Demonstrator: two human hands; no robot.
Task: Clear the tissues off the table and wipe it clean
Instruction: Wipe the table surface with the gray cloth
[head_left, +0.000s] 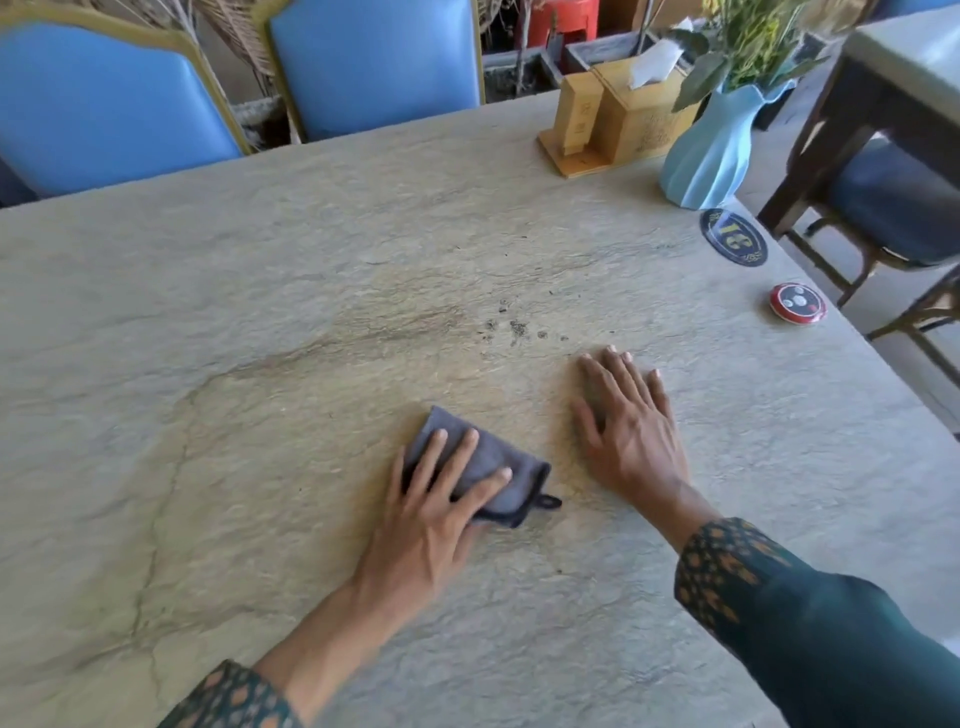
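A folded grey cleaning cloth (485, 470), edged in dark trim with a small hanging loop at its near right corner, is pressed flat against the stone-patterned tabletop (260, 338) by the left hand (436, 512). The fingers of that hand are spread and laid straight over the cloth; nothing is gripped. The right hand (631, 431) is rested palm down on the bare tabletop just to the right of the cloth, its fingers extended and holding nothing. A scatter of dark crumbs (514, 328) is seen just beyond the right hand's fingertips.

At the far right corner a wooden tissue box (631, 117) is stood, with a white tissue (655, 62) pulled up from its slot. Beside it a light blue vase (711, 150) with greenery is placed, and nearer along the right edge a dark round number badge (733, 237) and a red call button (797, 305) are set. Two blue-backed chairs (374, 62) are drawn up at the far side.
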